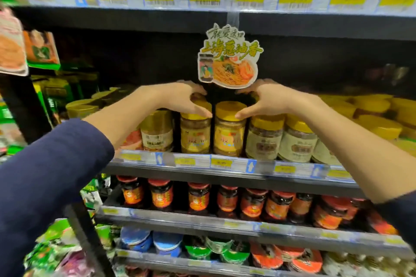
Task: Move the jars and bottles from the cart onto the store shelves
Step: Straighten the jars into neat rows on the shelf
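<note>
Nearest the lens, two dark blue sleeves (45, 175), pushed up off the forearms, reaching in over the shelf edge (225, 165) with its row of yellow price tags. Just beyond, at the shelf front, two yellow-lidded jars: left jar (195, 135) and right jar (229, 132), upright, side by side and almost touching, labels turned outward, probably squared up for shoppers. Left hand (186, 99) arched over the left jar's lid, thumb pressed to the lid's front rim, fingers curled down behind; right hand (267, 101) mirrored, thumb tip against the side of the right jar's lid, fingers spread toward the row behind. Both hands half closed in a loose claw; full clamp on either jar not clear, since the fingertips drop out of sight behind the lids. Likely seating or nudging jars back into line, not lifting. Flanking these, white-labelled jars (263, 139) with the same yellow lids, standing in a tidy rank. Further in, more yellow lids (369, 105) filling the shelf's depth at right. Hanging above the hands, a noodle promo card (229, 60), partly masking the knuckles. Below, red-lidded sauce jars (198, 198) already faced. Cart not in view; remaining stock impossible to judge.
</note>
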`<state>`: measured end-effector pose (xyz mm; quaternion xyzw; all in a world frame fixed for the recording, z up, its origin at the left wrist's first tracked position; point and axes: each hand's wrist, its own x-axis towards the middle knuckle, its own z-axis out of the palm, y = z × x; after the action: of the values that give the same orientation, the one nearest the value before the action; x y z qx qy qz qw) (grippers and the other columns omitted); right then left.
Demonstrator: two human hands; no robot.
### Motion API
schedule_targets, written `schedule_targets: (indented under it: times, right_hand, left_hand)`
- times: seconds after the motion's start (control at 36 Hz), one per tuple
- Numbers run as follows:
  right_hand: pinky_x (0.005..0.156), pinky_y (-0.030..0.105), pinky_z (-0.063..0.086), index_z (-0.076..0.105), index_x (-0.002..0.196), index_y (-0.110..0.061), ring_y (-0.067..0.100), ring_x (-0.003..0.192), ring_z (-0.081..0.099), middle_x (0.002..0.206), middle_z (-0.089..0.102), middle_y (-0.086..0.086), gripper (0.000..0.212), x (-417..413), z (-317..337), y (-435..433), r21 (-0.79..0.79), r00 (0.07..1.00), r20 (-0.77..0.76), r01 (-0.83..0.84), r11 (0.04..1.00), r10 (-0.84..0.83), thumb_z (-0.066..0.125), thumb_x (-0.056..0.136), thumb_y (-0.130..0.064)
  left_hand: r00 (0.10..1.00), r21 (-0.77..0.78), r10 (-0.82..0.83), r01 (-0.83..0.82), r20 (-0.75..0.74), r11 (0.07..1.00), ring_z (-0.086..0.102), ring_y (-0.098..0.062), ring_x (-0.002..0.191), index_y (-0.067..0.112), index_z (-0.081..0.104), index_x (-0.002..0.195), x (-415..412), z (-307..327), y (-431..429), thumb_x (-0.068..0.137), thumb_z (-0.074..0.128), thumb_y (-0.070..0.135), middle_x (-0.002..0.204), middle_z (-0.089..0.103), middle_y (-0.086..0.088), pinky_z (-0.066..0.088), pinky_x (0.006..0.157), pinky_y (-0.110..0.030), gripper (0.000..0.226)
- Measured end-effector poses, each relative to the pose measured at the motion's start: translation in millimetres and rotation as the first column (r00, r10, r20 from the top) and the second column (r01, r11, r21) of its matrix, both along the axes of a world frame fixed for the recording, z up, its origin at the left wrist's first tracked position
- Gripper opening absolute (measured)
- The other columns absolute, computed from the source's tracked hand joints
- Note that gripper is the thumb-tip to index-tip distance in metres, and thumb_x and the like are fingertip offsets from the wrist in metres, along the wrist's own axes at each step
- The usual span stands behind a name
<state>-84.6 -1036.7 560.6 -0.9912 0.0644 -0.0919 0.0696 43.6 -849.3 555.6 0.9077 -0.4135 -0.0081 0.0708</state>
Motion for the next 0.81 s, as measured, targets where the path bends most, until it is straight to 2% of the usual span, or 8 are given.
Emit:
schedule_targets:
  times: [0.11, 0.22, 0.44, 0.5, 0.56, 0.67, 0.81]
  right_hand:
    - [0.108, 0.04, 0.037, 0.038, 0.141, -0.029, 0.024, 0.134, 0.037, 0.149, 0.035, 0.003, 0.078, 19.1, -3.0, 10.2, 0.023, 0.997, -0.083, 0.002, 1.0, 0.0, 0.067, 0.074, -0.057]
    - [0.105, 0.037, 0.039, 0.039, 0.14, -0.028, 0.024, 0.131, 0.04, 0.147, 0.037, 0.004, 0.082, 29.2, -5.2, 12.2, 0.002, 0.988, -0.15, 0.027, 1.0, -0.026, 0.065, 0.071, -0.064]
    - [0.1, 0.036, 0.04, 0.033, 0.141, -0.03, 0.025, 0.132, 0.039, 0.149, 0.034, 0.001, 0.087, 33.7, -1.3, 10.1, 0.099, 0.97, -0.242, 0.064, 0.993, -0.039, 0.069, 0.068, -0.061]
    - [0.091, 0.032, 0.038, 0.034, 0.141, -0.03, 0.025, 0.132, 0.038, 0.148, 0.034, 0.001, 0.082, 32.4, 0.8, 9.7, 0.104, 0.972, -0.233, 0.055, 0.993, -0.03, 0.069, 0.072, -0.056]
    - [0.086, 0.029, 0.035, 0.036, 0.141, -0.028, 0.025, 0.132, 0.037, 0.147, 0.034, 0.002, 0.076, 29.9, 2.9, 9.3, 0.08, 0.976, -0.216, 0.024, 0.997, -0.006, 0.069, 0.076, -0.051]
    - [0.086, 0.028, 0.039, 0.038, 0.141, -0.027, 0.024, 0.128, 0.042, 0.145, 0.038, 0.001, 0.076, 28.5, 3.8, 13.5, 0.042, 0.979, -0.203, -0.027, 0.999, 0.035, 0.07, 0.076, -0.049]
    - [0.087, 0.029, 0.037, 0.035, 0.142, -0.029, 0.025, 0.131, 0.039, 0.147, 0.035, 0.001, 0.079, 26.8, 6.1, 14.7, 0.069, 0.971, -0.235, -0.02, 0.997, 0.036, 0.07, 0.075, -0.051]
  left_hand:
    - [0.999, 0.029, 0.032, -0.033, 0.026, 0.999, 0.037, -0.017, 0.134, 0.022, 0.036, 0.143, 5.2, -5.5, 7.9, 0.076, 0.059, 0.066, 0.149, 0.036, 0.004, 0.03, 0.103, -0.024, 0.084]
    - [0.998, 0.037, 0.06, -0.06, 0.01, 0.998, 0.039, -0.02, 0.132, 0.024, 0.036, 0.143, 6.1, -7.5, 5.1, 0.068, 0.058, 0.075, 0.149, 0.036, 0.002, 0.033, 0.101, -0.029, 0.094]
    - [0.994, 0.062, 0.089, -0.092, 0.057, 0.994, 0.04, -0.02, 0.13, 0.029, 0.041, 0.139, 3.8, -1.5, -2.4, 0.058, 0.067, 0.075, 0.144, 0.04, 0.003, 0.04, 0.105, -0.04, 0.097]
    - [0.992, 0.08, 0.111, -0.115, 0.054, 0.99, 0.042, -0.022, 0.129, 0.027, 0.039, 0.14, 3.6, -0.1, -4.4, 0.061, 0.069, 0.071, 0.144, 0.04, 0.001, 0.041, 0.102, -0.035, 0.096]
    - [0.988, 0.116, 0.144, -0.149, 0.051, 0.982, 0.043, -0.023, 0.128, 0.025, 0.036, 0.142, 0.2, 2.6, -5.0, 0.067, 0.069, 0.066, 0.144, 0.042, -0.001, 0.037, 0.091, -0.027, 0.092]
    - [0.982, 0.133, 0.179, -0.187, 0.065, 0.973, 0.046, -0.024, 0.123, 0.016, 0.043, 0.138, -6.4, 9.5, -4.6, 0.077, 0.065, 0.057, 0.139, 0.047, -0.005, 0.033, 0.081, -0.025, 0.077]
    - [0.993, 0.114, 0.112, -0.115, 0.033, 0.987, 0.045, -0.023, 0.127, 0.029, 0.04, 0.139, -8.7, 8.4, 0.5, 0.065, 0.072, 0.063, 0.144, 0.042, 0.001, 0.042, 0.097, -0.032, 0.088]
